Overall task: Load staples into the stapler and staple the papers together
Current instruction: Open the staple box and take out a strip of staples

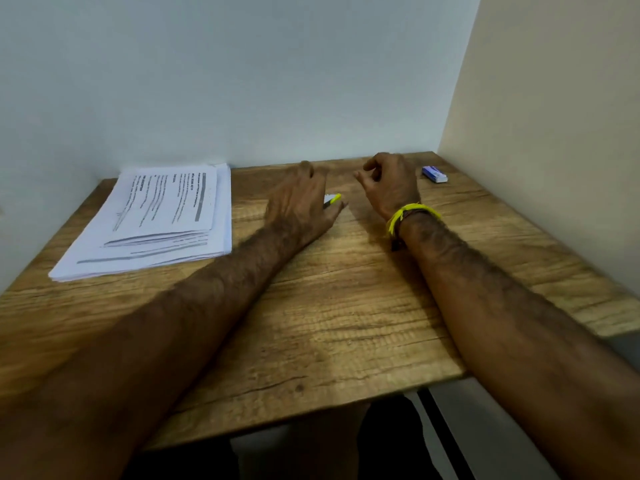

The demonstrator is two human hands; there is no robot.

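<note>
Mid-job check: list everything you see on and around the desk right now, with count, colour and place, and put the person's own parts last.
paper stack: one pile, white printed sheets, far-left of the table.
stapler: one, yellow and grey tip showing, mostly hidden under the left hand, table centre.
staple box: one, blue and white, far-right corner.
table: one, brown wood grain.
walls: pale grey behind, beige at right.
wristband: yellow thread with a dark band, right wrist.
left hand: over the stapler; grip unclear.
right hand: fingers loosely curled, holding nothing, beside the left.
</note>
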